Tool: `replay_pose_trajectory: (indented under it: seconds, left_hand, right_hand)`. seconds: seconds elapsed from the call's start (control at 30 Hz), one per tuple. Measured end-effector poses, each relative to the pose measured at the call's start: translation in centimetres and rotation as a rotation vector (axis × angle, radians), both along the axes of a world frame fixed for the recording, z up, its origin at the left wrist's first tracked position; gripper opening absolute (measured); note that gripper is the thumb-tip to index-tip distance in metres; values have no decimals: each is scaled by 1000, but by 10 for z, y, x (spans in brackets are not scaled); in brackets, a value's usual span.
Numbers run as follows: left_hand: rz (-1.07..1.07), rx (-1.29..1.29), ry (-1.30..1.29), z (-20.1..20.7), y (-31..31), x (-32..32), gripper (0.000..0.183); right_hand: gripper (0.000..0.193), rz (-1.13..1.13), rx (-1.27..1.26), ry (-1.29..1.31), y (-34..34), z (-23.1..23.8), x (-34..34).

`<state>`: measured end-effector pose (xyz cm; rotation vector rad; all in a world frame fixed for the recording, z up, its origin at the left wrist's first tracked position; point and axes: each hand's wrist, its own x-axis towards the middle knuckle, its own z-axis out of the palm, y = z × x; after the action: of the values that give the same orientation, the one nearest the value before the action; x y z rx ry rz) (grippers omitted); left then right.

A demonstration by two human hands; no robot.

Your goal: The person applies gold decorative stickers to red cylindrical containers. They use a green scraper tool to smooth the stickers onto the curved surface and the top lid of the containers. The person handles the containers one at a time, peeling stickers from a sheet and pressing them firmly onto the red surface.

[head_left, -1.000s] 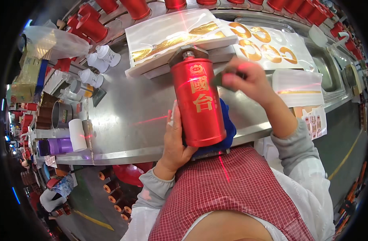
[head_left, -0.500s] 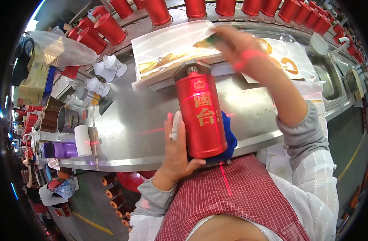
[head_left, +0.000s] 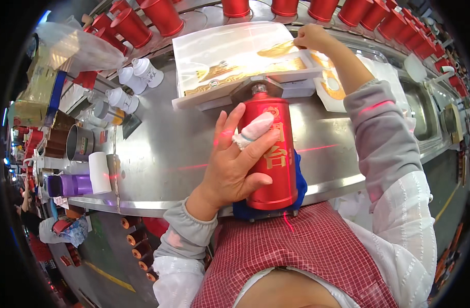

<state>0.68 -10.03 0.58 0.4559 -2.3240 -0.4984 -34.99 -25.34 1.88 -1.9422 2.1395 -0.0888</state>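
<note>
A red bottle (head_left: 274, 191) with gold characters and a bare threaded neck lies tilted in front of me, its neck away from me and by a grey metal rest (head_left: 241, 94). Under its base is a blue cloth (head_left: 302, 177). My left hand (head_left: 228, 167) lies over the bottle's left side and front with fingers spread, one wrapped in white. At the back, the fingers of my right hand (head_left: 315, 39) pinch the right end of a gold label (head_left: 279, 50). That label slants over a white backing sheet (head_left: 224, 43), which carries more gold labels.
Red bottles (head_left: 163, 18) line a conveyor along the back. Small white jugs (head_left: 147, 73), a metal pot (head_left: 80, 142), a white roll (head_left: 99, 172) and a purple container (head_left: 70, 186) stand at left. On the right are a second label sheet (head_left: 333, 97) and a sink (head_left: 424, 108).
My left hand has moved from the bottle's lower left side up onto its front. My right hand has shifted right and back, and now pinches a gold label. The conveyor bottles have moved left.
</note>
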Motion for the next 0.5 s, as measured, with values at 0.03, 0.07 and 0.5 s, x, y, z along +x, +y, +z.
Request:
replay_pose_trajectory:
  seconds: [0.03,0.07,0.5]
  left_hand:
    - [7,37,42,-2,1,1,65]
    - [19,76,80,-4,1,5,64]
    - [15,754,286,77,-109,34,47]
  right_hand:
    - [30,15,-103,166,-7,-9,-9]
    - [25,133,-313,203,-6,-5,-2]
    - [12,640,-718,-160,140,231,144]
